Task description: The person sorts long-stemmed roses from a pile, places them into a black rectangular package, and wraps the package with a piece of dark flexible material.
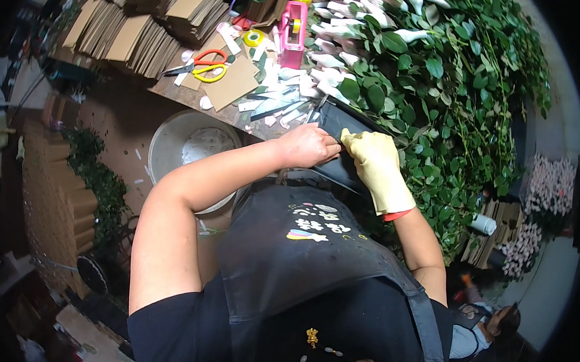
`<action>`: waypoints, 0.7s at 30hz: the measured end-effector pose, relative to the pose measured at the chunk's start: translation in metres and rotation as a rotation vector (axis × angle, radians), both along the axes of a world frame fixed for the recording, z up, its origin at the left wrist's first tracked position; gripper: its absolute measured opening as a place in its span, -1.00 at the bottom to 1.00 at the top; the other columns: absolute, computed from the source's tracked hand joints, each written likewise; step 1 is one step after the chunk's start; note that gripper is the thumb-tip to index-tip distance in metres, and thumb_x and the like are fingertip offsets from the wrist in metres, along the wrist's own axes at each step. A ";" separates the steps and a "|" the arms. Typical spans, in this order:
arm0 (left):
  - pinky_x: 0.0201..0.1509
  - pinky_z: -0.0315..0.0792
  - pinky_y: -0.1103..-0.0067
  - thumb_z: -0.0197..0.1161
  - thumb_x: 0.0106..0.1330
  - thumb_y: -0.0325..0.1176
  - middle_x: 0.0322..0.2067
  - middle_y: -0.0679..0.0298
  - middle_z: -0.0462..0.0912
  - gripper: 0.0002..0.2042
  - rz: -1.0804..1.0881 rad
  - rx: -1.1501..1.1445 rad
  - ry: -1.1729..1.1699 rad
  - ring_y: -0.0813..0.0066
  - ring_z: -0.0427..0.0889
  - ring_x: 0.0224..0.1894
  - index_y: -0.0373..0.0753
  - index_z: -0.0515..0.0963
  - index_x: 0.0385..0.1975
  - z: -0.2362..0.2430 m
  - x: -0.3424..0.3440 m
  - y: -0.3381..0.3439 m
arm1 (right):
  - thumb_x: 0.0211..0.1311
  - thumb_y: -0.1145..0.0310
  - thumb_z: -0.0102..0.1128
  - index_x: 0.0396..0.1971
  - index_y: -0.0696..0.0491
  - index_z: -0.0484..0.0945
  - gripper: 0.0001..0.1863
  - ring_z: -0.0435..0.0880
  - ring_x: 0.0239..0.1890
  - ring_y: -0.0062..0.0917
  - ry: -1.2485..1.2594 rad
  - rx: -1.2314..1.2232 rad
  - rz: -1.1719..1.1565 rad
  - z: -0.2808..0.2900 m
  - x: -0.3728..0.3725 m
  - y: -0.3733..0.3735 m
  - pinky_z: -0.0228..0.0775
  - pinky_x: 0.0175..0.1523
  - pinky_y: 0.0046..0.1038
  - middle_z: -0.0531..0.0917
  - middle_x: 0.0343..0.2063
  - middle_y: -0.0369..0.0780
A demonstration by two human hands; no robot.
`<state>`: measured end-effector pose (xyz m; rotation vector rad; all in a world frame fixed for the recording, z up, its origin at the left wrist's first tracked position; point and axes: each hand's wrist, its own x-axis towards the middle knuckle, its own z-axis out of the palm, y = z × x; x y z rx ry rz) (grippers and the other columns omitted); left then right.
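Head view: left hand, bare, fingers curled tight on near edge of black sheet. Right hand, in yellow glove, fingers closed over same sheet, just beside left. Sheet sat tilted at table edge, against green leafy stems. Beyond fingers: white paper strips, scissors, pink tape dispenser, cardboard stacks. White bucket below left forearm. Judged: sheet gripped, not yet wrapped round any stems; most stems left loose.
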<state>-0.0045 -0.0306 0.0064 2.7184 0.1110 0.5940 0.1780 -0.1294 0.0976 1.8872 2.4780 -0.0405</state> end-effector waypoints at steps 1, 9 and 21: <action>-0.34 0.54 0.34 0.34 0.32 -0.27 -0.43 0.29 0.71 -0.86 -0.004 0.003 -0.051 0.26 0.72 -0.40 -0.16 0.68 -0.27 -0.003 0.000 0.000 | 0.31 0.38 0.16 -0.15 -0.02 0.66 -0.83 0.75 -0.42 -0.26 0.028 -0.002 -0.013 -0.001 -0.001 -0.001 0.56 -0.33 -0.22 0.70 -0.53 -0.19; -0.12 0.37 0.32 0.47 0.26 -0.22 -0.38 0.25 0.47 -0.75 0.749 -0.393 -0.362 0.20 0.49 -0.26 -0.16 0.54 -0.48 -0.009 -0.036 -0.037 | 0.39 0.43 0.08 0.18 0.00 0.53 -0.62 0.79 -0.25 -0.27 -0.111 -0.098 -0.120 -0.015 -0.019 -0.016 0.61 -0.19 -0.23 0.74 -0.13 -0.20; -0.27 0.27 0.63 0.26 0.54 -0.20 -0.46 0.49 0.35 -0.65 0.435 -1.581 -0.238 0.74 0.28 -0.38 -0.27 0.50 -0.49 -0.041 -0.048 -0.048 | 0.38 0.45 0.07 0.27 0.06 0.47 -0.54 0.80 -0.22 -0.35 -0.229 -0.188 -0.146 -0.005 -0.028 -0.016 0.64 -0.19 -0.28 0.71 -0.07 -0.20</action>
